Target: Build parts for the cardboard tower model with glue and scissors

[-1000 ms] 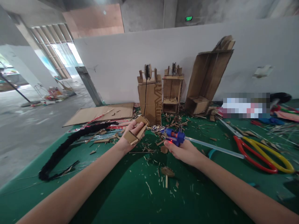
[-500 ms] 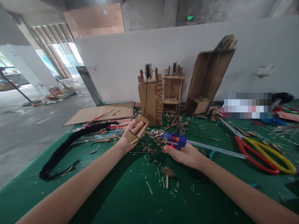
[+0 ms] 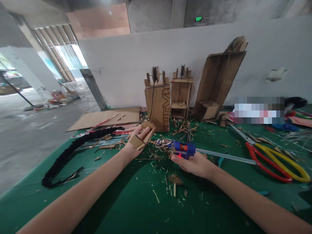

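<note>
Cardboard piece (image 3: 147,136), edge beside glue gun (image 3: 184,148), forearms (image 3: 87,191) apart

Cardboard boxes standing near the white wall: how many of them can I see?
3. The left box stands beyond the left hand; the middle box is just right of it; the tall box is farthest right. Others could be hidden behind these.

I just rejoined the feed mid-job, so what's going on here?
A person's left hand holds a folded cardboard piece. The right hand grips a blue glue gun, its nozzle aimed at the cardboard; whether they touch is unclear. A glue stick sticks out of the gun's back. Beyond, a cardboard tower stands upright, and scissors lie to the right.
</note>
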A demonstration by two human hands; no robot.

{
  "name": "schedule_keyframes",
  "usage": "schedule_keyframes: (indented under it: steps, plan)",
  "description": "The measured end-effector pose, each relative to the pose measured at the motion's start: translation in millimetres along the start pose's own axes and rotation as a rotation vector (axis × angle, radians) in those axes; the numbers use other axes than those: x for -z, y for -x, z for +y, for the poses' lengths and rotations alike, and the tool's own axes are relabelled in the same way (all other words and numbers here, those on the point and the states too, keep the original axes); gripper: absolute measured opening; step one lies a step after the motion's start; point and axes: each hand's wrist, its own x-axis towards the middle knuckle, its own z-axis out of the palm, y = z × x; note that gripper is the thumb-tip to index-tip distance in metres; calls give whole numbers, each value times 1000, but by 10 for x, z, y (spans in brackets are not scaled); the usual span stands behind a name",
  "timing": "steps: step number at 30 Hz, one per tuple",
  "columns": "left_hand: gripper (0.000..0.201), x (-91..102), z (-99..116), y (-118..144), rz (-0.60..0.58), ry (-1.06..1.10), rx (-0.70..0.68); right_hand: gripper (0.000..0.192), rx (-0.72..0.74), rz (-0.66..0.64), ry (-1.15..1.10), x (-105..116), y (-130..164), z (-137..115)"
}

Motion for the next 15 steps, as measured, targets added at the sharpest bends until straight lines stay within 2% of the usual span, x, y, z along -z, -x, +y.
schedule_keyframes:
  steps: [9,15]
  plan:
    - [19,10,-9,-6,0,4,1,33,-35,-65,5,14,19,-51]
    - [21,34,-20,-14,10,-5,8,33,-19,-38,0,2,21,-22]
